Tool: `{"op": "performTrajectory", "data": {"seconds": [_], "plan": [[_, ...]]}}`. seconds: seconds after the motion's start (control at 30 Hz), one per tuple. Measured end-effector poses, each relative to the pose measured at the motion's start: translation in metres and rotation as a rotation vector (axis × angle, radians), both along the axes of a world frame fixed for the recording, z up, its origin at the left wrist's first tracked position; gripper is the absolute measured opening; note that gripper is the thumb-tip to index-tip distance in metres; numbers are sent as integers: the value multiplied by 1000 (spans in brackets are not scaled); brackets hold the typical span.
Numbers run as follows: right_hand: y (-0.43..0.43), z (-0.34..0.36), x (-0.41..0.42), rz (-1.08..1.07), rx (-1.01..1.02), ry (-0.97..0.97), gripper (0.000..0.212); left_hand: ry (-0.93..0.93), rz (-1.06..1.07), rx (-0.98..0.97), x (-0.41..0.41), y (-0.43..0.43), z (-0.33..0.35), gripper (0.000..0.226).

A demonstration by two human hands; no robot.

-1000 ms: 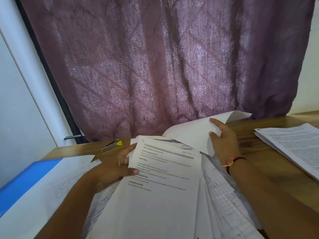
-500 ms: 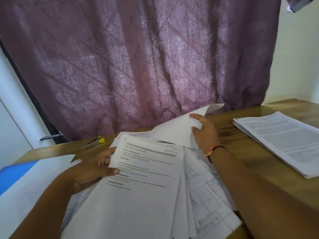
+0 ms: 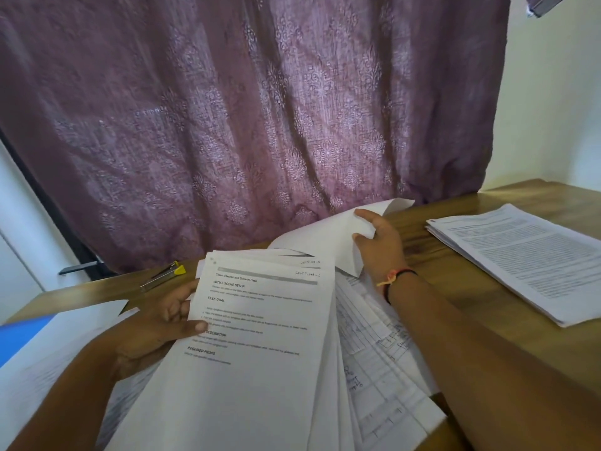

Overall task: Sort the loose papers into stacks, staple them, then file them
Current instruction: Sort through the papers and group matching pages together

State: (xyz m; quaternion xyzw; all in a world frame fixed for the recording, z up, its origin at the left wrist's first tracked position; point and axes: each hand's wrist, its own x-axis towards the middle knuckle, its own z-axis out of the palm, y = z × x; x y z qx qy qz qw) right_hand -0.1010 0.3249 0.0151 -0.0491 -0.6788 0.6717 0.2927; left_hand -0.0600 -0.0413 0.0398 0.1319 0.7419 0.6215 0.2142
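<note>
Well, the loose papers [image 3: 260, 353] are light and limp, and they slide over each other easily. They lie fanned out in front of me, low over the table [image 3: 439, 288], with the printed page on top. A fan like this buckles if I hold it by one corner, so I take it along its left edge. My left hand [image 3: 156, 323] grips there, thumb [image 3: 195, 325] pressed flat on the top page and the other fingers curled under the edge, wrist low, forearm coming in from the bottom left.

My right hand [image 3: 379, 245] reaches forward over the fan and pinches a single blank sheet [image 3: 325, 239] near its far corner, forefinger stretched along the edge. The sheet bows upward, so I judge a light pinch is enough; a hard pull could crease it. A finished stack [image 3: 520, 255] lies well apart on my right, the stapler [image 3: 162, 275] beyond my left hand.
</note>
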Motion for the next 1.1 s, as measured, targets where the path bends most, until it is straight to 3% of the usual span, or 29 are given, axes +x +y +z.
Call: {"op": "performTrajectory", "data": {"seconds": [0.27,0.7,0.93,1.1], "plan": [[-2,1,0,58,-114,6,46,-36,51,53,0,-2,-1,72],[-23,7,12,145,-196,24,43,108,277,92,-5,14,-5,57],[-34,18,26,166,-259,-28,56,22,409,139,-14,7,-11,33],[-31,17,32,495,-45,-128,57,-17,492,231,-14,4,-10,30]]}}
